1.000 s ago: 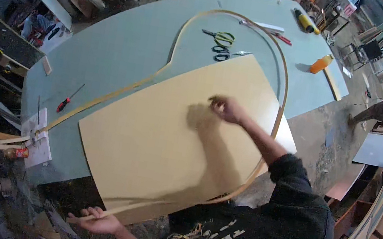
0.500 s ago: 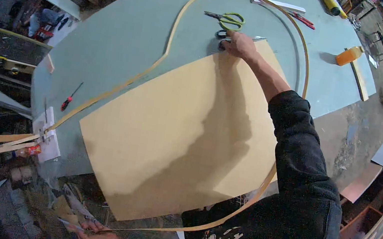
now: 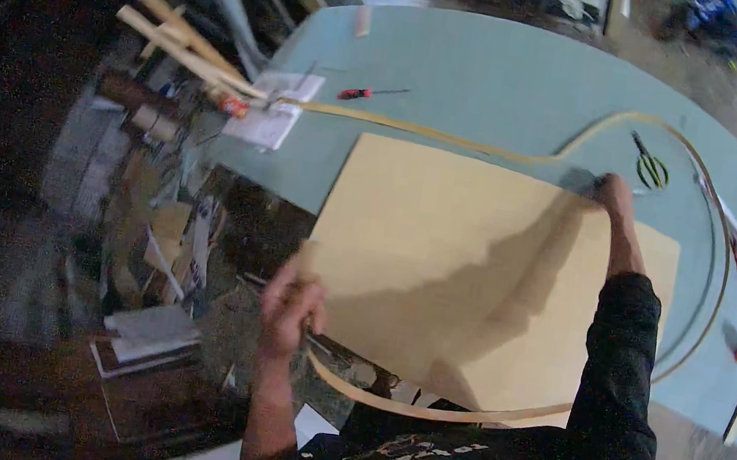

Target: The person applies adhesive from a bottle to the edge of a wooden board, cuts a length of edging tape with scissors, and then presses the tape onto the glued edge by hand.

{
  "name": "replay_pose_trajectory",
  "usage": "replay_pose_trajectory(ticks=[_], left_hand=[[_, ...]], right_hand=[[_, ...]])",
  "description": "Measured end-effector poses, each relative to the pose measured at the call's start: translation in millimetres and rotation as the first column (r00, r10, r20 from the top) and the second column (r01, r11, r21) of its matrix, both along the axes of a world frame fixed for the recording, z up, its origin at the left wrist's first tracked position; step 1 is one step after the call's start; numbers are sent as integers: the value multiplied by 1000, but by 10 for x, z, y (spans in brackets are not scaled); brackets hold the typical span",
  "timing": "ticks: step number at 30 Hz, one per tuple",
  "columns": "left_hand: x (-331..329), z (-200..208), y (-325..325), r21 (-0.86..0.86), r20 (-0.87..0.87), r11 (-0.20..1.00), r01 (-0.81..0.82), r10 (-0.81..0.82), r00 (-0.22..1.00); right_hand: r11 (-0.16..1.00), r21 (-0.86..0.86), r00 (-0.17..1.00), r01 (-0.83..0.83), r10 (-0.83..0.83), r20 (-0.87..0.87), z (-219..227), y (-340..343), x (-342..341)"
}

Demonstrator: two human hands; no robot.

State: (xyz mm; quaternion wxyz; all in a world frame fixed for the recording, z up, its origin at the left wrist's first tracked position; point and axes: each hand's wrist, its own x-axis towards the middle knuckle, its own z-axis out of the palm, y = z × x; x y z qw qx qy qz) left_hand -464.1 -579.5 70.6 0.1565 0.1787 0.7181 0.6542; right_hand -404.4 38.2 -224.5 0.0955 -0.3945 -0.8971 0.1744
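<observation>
Pale green counter, large, carrying all items. Tan board sheet flat on it, near edge overhanging toward body. Thin wood strip looping around sheet, far side to near side. Left hand closed on strip's near end, off counter edge. Right hand at sheet's far corner, on dark scissors; grip: cannot tell. Green-handled scissors just beyond. Red screwdriver near far-left.

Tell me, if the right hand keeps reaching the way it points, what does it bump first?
Probably the green-handled scissors, lying on the table just past the right hand. The bent strip comes after, though depth is hard to judge.
</observation>
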Motion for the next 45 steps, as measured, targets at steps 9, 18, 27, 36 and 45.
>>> replay_pose_trajectory(ticks=[9,18,27,36,45], left_hand=[[263,42,-566,1,51,999,33,-33,998],[56,-385,-1205,11,51,994,109,-110,993],[307,-428,-1711,39,233,999,33,-41,972],[296,-459,-1492,196,211,979,55,-97,973],[-10,-411,-982,122,115,950,288,-301,947]], right_hand=[[981,92,982,-170,176,-69,-264,-331,-467],[912,389,916,130,39,-398,-583,-648,-451],[980,21,980,198,-198,-35,272,-575,-611],[989,93,900,-118,67,431,426,693,211],[571,-620,762,-537,15,-647,1770,-2242,1419]])
